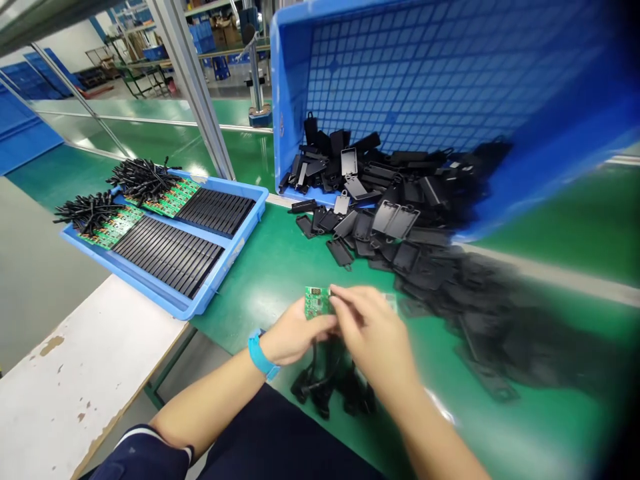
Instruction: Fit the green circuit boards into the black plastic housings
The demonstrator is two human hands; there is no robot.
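- Circuit board point(315, 305): located in head view, raised over the green desk point(260, 273), between left hand point(295, 331) and right hand point(373, 330), with small digit display facing up.
- Possible fault, judged: slipping of the board. Likely cause: narrow grip at the edges, combined with a downward pull from the black cables point(320, 390) bunched below the hands. Attachment of those cables to this board: hidden by the fingers; cannot tell.
- Possible fault, judged: strain at the solder joints. Likely cause: cables snagging on one another or against the desk edge.
- Possible fault, judged: damage to small components. Likely cause: thumb or fingertip pressure on the populated face.
- Possible fault, judged: scuffing or mix-up among loose black housings point(395, 220), spilled from the tipped blue crate point(400, 67) onto the desk. Likely cause: working close to the heap.
- Left hand: mostly closed, fingers curled beneath, thumb laid along the near edge; in hold of the board's left part.
- Right hand: nearly closed, thumb and fingertips drawn into a pinch; in hold of the board at its right part. Exact contact beneath the fingers: not visible.
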